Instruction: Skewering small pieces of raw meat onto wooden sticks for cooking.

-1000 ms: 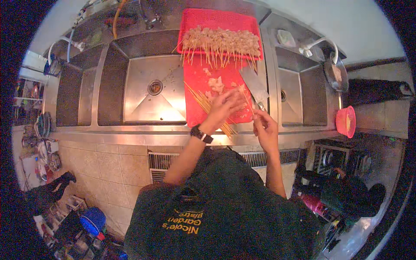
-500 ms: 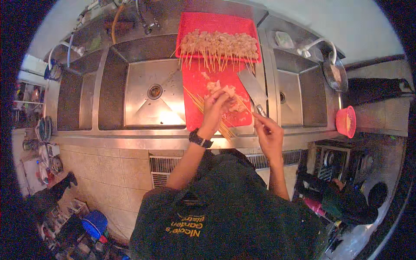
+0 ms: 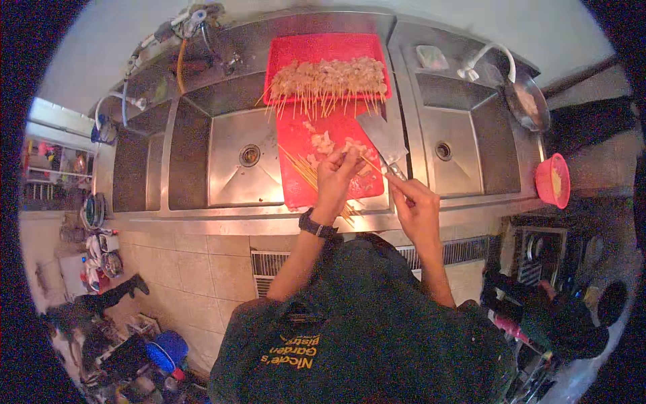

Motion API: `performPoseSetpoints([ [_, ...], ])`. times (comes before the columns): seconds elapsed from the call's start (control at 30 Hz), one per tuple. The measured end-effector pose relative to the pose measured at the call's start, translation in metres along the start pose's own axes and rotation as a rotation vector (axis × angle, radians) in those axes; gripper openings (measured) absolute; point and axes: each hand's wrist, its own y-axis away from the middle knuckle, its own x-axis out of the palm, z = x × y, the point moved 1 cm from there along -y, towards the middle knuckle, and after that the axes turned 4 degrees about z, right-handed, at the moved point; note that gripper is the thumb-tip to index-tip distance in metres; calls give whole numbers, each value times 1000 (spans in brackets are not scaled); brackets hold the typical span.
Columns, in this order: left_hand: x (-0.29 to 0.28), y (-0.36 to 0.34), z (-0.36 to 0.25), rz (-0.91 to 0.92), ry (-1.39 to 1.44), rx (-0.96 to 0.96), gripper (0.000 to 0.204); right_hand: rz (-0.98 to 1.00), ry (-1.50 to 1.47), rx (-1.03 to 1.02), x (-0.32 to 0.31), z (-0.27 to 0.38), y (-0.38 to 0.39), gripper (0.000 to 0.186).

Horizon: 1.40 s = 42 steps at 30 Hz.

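On a red cutting board (image 3: 294,131) my left hand (image 3: 334,176) pinches a piece of pale raw meat (image 3: 352,147). My right hand (image 3: 416,202) grips the near end of a bamboo skewer (image 3: 371,163), whose other end reaches the meat. More loose meat pieces (image 3: 322,142) lie just beyond my left hand. Bare skewers (image 3: 296,166) are spread along the board's left side, partly beneath my left wrist. A cleaver (image 3: 381,138) rests at the right, its handle close to my right fingertips. Behind, a red tray (image 3: 323,46) carries rows of skewered meat (image 3: 330,79).
Steel sinks flank the board, one on the left (image 3: 232,178) and one on the right (image 3: 457,175). A pink basket (image 3: 552,180) and a metal pan (image 3: 528,108) stand far right. A blue bucket (image 3: 167,350) is on the floor at left. Another person (image 3: 572,323) is at lower right.
My left hand has drawn slightly nearer with the meat, and the skewer's far end now meets it. The whole view has shifted a little as my head moved.
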Motion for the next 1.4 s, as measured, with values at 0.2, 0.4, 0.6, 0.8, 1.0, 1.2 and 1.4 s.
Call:
performPoseSetpoints([
  [0.2,18,7,23,10,-36,-51,27,-61,-137,30,-3,-15,10,22],
  [0.4,42,24,44,75,-125,-159,28,-73,-430,171,2,-57,19,21],
  [0.6,-18,18,75,129,-618,-59,45,63,-390,277,-4,-118,33,21],
  [0.8,-68,-10,79,99,-1527,233,35,116,-97,92,43,-174,23,19],
  [1.0,-89,-15,82,169,-1581,250,26,82,124,3,57,-177,-6,17],
  [1.2,-86,-6,72,142,-1548,241,25,186,205,-35,59,-178,-24,18],
  [1.4,-93,-11,76,203,-1552,268,22,294,365,-94,71,-175,-44,19],
])
